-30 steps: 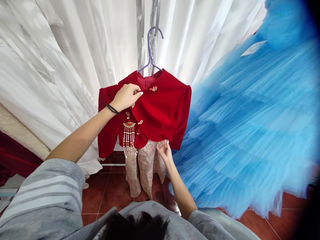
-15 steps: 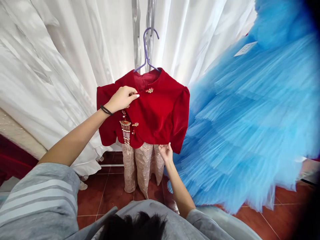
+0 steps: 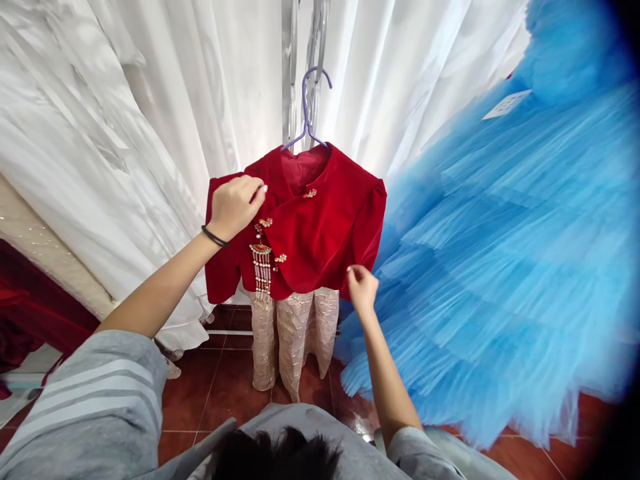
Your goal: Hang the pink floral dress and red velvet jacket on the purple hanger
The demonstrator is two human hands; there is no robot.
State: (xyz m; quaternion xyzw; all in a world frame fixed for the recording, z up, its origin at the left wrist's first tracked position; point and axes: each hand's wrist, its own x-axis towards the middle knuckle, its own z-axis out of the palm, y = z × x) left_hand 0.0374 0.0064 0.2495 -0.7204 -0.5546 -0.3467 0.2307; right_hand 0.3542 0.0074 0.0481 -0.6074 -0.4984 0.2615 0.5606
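Observation:
A red velvet jacket (image 3: 320, 233) with short puffed sleeves hangs in front of me on a purple hanger (image 3: 307, 107). Jewelled clasps and a beaded tassel ornament (image 3: 261, 273) decorate its front. Over the jacket's left shoulder area is my left hand (image 3: 236, 205), its fingers curled and pressed together; whether fabric is between them is hidden. My right hand (image 3: 363, 290) makes a pinch in front of the right sleeve, near its lower end. I cannot make out what its fingertips hold. Below the jacket hangs a shiny champagne-pink fabric garment (image 3: 293, 340).
White drapery (image 3: 165, 120) covers the back and left, with a metal rack post (image 3: 289, 80) at the centre. A layered blue tulle gown (image 3: 480, 267) bearing a white tag (image 3: 507, 105) fills the right. Dark red cloth (image 3: 35, 293) lies at far left. The floor has red tiles (image 3: 235, 387).
My left hand has shifted left from the jacket's front edge towards its shoulder. My right hand has risen from the hem to the sleeve, its fingers closing. The view has moved slightly.

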